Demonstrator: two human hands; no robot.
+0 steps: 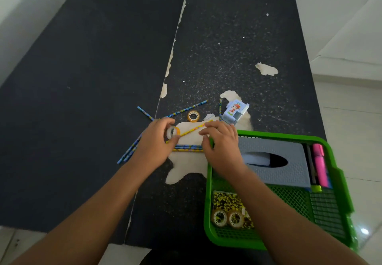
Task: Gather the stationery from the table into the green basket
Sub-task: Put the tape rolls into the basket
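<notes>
Head view: your left hand (157, 143) pinches the small clear tape roll with the orange core (172, 132), your right hand (223, 147) rests loose, unclosed fingers on the yellow patterned pencil (191, 130), likely pairing both for one short carry into the green plastic mesh basket (279, 135) just beside them.

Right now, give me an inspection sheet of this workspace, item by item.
Surface: black table, covering peeled in pale patches.
Job's things: pencils, loose tape roll and cartoon-printed blue box on the table; green basket holds two more tape rolls and a pink highlighter.
Clutter: grey tissue box inside the basket.
Hands: left hand holds a third tape roll; right hand at the yellow pencil, grip unclear.
Cables: nothing seen.
Surroundings: white floor.
</notes>
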